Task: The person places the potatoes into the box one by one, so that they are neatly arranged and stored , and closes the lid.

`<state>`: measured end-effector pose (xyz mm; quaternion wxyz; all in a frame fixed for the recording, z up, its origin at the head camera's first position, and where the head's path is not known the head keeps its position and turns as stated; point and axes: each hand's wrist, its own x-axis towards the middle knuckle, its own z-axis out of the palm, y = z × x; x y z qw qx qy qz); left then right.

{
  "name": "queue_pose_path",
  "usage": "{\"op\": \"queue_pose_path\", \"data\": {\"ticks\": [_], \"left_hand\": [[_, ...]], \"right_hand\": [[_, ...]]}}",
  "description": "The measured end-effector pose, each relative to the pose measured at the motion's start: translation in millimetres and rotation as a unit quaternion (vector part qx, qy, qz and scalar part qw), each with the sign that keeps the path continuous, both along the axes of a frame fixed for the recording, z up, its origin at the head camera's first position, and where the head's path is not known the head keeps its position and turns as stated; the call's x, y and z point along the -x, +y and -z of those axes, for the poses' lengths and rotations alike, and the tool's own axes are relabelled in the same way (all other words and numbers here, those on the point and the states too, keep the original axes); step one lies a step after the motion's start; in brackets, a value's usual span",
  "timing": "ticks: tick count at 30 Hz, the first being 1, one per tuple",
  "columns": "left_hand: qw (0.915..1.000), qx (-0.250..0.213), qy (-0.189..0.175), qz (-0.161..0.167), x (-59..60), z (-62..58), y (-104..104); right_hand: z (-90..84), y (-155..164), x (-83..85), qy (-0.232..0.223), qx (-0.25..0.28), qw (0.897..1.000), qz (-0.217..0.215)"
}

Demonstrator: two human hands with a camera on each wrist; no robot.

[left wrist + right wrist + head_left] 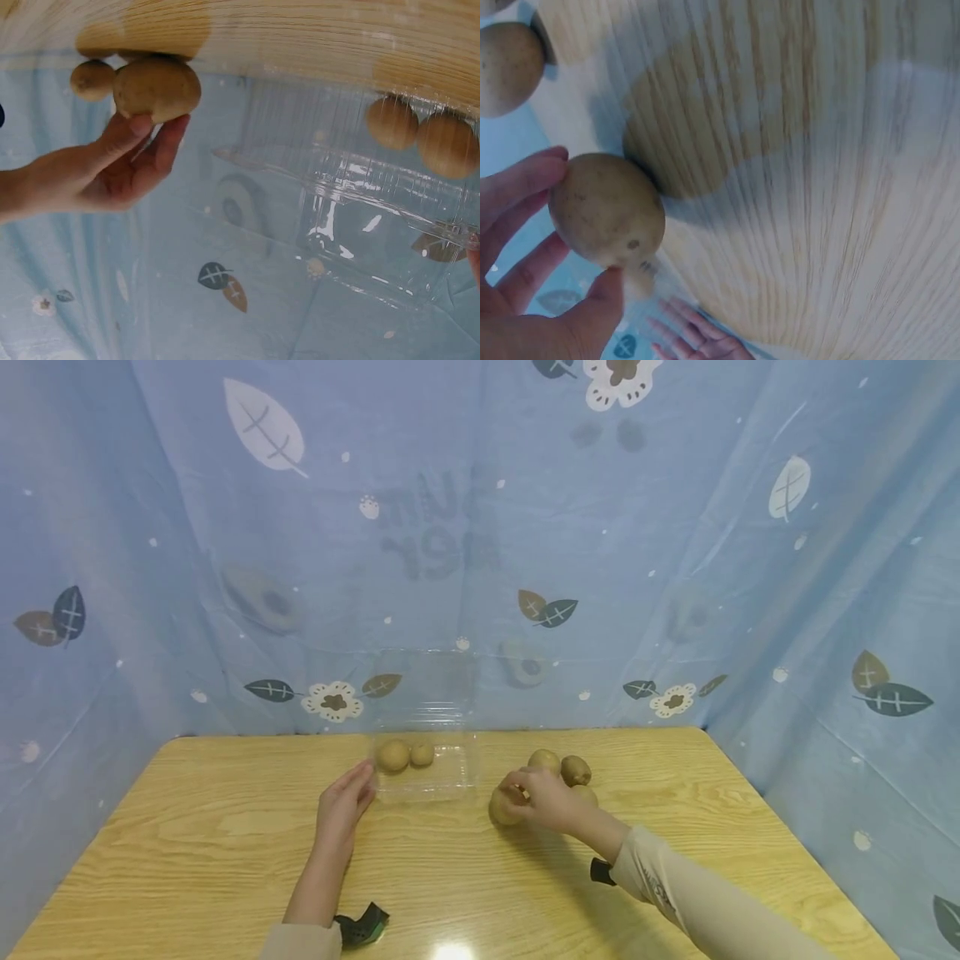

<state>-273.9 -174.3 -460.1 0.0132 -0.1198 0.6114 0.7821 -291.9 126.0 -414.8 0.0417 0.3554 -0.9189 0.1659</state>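
- Right hand (543, 797) grips a kiwi (504, 808) on the counter (225, 827), fingers curled round it
- Clear box (427, 772) lies left of it
- Left hand (343, 802), fingers straight, touches the box's side

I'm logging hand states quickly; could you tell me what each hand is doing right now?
Left hand: open, fingertips at the clear container.
Right hand: gripping a kiwi.
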Motion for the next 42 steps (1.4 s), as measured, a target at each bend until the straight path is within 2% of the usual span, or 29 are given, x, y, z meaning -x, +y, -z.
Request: {"op": "queue_pose_path", "data": {"ticks": [6,13,18,36,42], "left_hand": [[1.0000,-0.002,-0.003,-0.007,-1.6,0.6,-0.9],[0.9999,-0.001,-0.009,-0.014,-2.5,2.6,-5.1],[0.9999,-0.006,-0.006,-0.010,-3.5,3.3,-5.3],[0.9999,-0.010,-0.004,0.000,-1.5,0.1,-1.5],[0.9999,-0.013,-0.004,0.000,0.6,0.9,0.1]], "right_hand": [[-4.5,-6.4,-3.5,-0.031,-0.016,0.999,0.007],[-7.4,-13.7,-2.3,-0.038,-0.057,0.998,0.003],[-9.4,-18.0,-2.3,-0.071,-0.070,0.995,0.016],[-5.6,-12.5,0.1,-0.076,-0.040,0.996,0.024],[-19.5,-4.4,5.3,-0.068,-0.034,0.996,0.047]]}}
